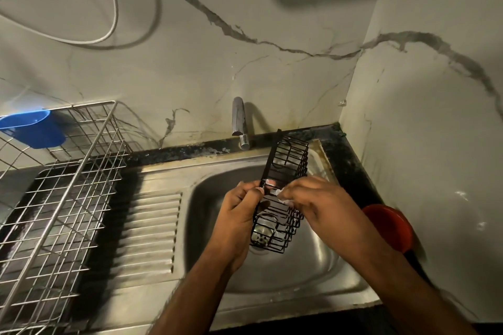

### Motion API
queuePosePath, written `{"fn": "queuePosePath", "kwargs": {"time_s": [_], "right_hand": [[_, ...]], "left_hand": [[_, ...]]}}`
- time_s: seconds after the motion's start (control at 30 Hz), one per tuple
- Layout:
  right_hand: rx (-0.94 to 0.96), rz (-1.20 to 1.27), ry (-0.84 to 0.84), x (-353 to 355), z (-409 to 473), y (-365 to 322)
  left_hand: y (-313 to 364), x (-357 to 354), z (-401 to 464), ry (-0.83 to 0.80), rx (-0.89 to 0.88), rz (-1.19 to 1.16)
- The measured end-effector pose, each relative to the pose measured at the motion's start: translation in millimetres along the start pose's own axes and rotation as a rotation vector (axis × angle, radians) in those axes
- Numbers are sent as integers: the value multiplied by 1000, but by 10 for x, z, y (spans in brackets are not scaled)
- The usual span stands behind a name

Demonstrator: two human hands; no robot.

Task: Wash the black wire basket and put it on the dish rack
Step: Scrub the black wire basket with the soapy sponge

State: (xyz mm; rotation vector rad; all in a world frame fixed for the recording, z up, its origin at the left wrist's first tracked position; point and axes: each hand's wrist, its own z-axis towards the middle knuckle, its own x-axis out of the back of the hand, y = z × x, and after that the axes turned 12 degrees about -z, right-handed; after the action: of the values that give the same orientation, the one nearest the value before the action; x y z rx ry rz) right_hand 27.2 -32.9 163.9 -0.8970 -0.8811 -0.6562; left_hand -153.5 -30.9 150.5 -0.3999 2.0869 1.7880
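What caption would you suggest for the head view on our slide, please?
Both hands, left and right, hold a black wire basket above the sink; dish rack waits left.

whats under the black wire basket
The sink bowl, with its drain showing through the black wire basket. The hands cover part of the bowl.

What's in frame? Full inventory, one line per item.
black wire basket: 1, black, held over the sink bowl
sink: 1, steel, centre, ribbed drainboard on its left
drain: 1, steel, bowl floor, seen through the basket
tap: 1, chrome, behind the sink, no water visible
dish rack: 1, silver wire, left of the sink
blue container: 1, blue, hung at the rack's back edge
red bowl: 1, red, counter right of the sink
cable: 1, white, looped on the wall
left hand: 1, grips the basket's left side
right hand: 1, on the basket's right side, pinching something white
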Motion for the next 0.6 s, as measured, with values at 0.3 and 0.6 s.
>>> {"fn": "queuePosePath", "kwargs": {"time_s": [0.3,0.6], "right_hand": [[-108,24,-131,37,73,-24],[-337,319,-9,38,116,-187]], "left_hand": [[-47,28,15,59,-40,-49],[-80,-79,-59,18,-34,-60]]}}
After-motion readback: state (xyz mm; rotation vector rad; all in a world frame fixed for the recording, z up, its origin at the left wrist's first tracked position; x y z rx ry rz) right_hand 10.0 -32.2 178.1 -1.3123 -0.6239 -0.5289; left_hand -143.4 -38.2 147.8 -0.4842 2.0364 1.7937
